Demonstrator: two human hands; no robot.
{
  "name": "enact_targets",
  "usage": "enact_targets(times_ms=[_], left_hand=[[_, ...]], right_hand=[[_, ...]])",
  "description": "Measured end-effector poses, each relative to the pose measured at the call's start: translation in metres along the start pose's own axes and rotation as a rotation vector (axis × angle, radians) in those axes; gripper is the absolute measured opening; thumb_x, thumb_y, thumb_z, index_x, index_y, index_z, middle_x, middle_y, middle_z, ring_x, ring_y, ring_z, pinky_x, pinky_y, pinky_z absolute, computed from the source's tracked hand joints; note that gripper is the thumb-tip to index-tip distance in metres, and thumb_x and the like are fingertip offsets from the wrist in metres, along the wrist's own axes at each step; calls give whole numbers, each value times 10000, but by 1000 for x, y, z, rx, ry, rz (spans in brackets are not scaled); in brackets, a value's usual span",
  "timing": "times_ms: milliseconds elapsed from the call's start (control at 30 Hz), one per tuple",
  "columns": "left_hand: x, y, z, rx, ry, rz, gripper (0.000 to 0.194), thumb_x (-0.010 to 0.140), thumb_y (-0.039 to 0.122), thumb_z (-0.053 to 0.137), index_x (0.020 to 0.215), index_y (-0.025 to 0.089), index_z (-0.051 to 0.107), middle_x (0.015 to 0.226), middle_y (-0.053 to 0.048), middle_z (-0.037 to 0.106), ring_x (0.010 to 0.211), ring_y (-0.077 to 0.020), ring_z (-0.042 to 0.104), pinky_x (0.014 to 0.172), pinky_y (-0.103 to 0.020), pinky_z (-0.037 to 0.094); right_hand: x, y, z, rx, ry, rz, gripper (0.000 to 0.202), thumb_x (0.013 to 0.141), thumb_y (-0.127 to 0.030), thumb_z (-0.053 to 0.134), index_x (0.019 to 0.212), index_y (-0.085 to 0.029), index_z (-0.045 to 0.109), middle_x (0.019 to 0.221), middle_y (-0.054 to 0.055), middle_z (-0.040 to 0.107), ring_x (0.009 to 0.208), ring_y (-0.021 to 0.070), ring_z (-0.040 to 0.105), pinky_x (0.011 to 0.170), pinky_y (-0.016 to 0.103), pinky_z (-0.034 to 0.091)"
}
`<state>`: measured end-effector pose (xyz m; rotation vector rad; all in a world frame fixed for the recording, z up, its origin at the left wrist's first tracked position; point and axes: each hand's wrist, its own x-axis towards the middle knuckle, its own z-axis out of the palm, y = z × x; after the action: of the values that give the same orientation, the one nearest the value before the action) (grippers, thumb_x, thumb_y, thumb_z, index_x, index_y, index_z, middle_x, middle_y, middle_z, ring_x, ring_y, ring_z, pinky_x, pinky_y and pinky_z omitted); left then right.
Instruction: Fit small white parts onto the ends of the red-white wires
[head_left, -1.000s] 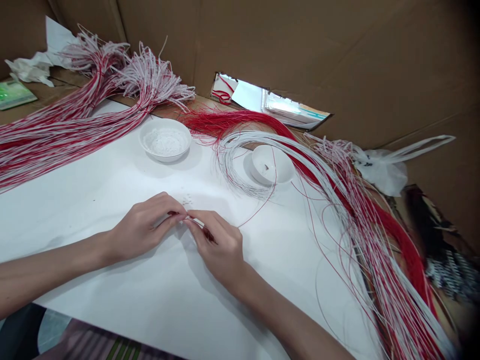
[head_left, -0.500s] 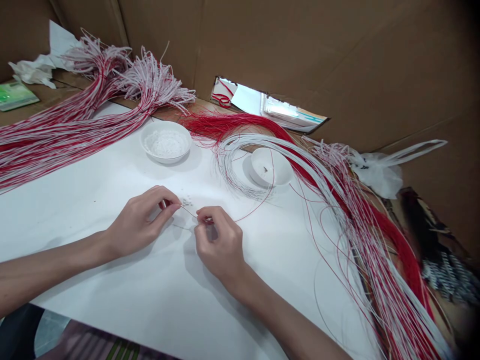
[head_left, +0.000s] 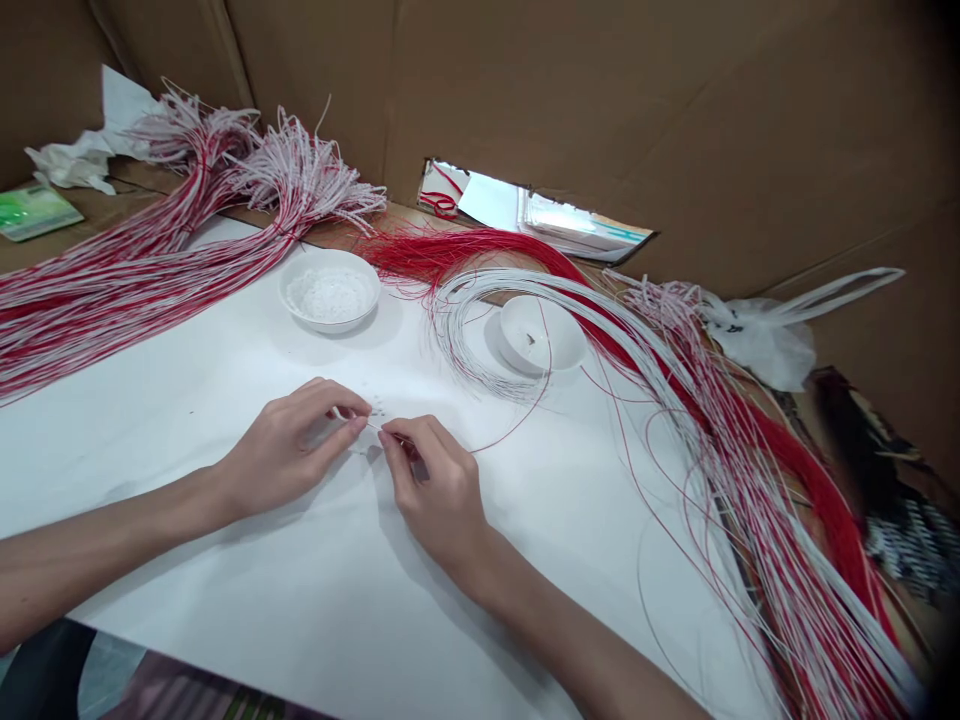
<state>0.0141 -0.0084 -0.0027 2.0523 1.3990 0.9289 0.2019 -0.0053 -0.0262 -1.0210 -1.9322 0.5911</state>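
Note:
Above the white tabletop (head_left: 225, 600), my left hand (head_left: 300, 445) pinches a thin cord whose short stretch spans to my right hand (head_left: 439, 490). The fingertips of my right hand are closed on the same cord, close beside the left ones. A red strand (head_left: 517, 428) trails from my right hand up to a small white bowl (head_left: 525, 350) with a tiny dark piece in it. Another white bowl (head_left: 330, 290), behind my left hand, holds small white bits. A few tiny pieces (head_left: 378, 411) lie on the table just beyond my fingertips.
Bundled red and white cords (head_left: 150, 285) stretch across the left back. Loose white cords (head_left: 465, 345), red cords (head_left: 480, 243) and mixed strands (head_left: 750, 480) curve down the right side. A plastic bag (head_left: 765, 345), crumpled tissue (head_left: 75, 162) and green packet (head_left: 37, 212) lie near the cardboard wall (head_left: 637, 120).
My right hand has moved slightly left, so the fingertips of both hands are nearer together and less cord shows between them. The view has shifted slightly.

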Motion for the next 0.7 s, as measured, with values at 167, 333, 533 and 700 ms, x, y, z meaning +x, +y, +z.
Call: enact_targets(times_ms=[167, 333, 533, 700], left_hand=[[14, -18, 0, 157, 69, -46, 210, 935, 271, 508, 1088, 197, 631, 1027, -57, 672, 922, -186, 618, 829, -318, 515], [25, -27, 2, 248, 54, -19, 225, 925, 256, 523, 1080, 199, 678, 1047, -59, 678, 1006, -207, 609, 902, -335, 486], [30, -30, 6, 193, 70, -6, 212, 917, 266, 553, 1022, 201, 726, 985, -60, 669, 918, -190, 609, 809, -301, 495], [31, -28, 7, 166, 72, -2, 189, 914, 246, 549, 908, 177, 725, 940, -59, 680, 909, -190, 605, 815, -316, 478]], right_hand=[[0, 1, 1, 13, 22, 27, 140, 926, -131, 499, 886, -173, 627, 812, 20, 610, 640, 86, 538, 584, 206, 471], [1, 0, 2, 20, 30, 20, 153, 913, -104, 506, 934, -168, 643, 827, 17, 609, 602, 73, 519, 567, 197, 458], [3, -1, 2, -6, 62, -6, 139, 898, -102, 523, 894, -170, 644, 799, 12, 597, 592, 72, 509, 566, 197, 455], [3, -3, 0, -4, 78, -12, 100, 889, -112, 556, 846, -161, 631, 781, 13, 587, 603, 73, 502, 544, 198, 438]])
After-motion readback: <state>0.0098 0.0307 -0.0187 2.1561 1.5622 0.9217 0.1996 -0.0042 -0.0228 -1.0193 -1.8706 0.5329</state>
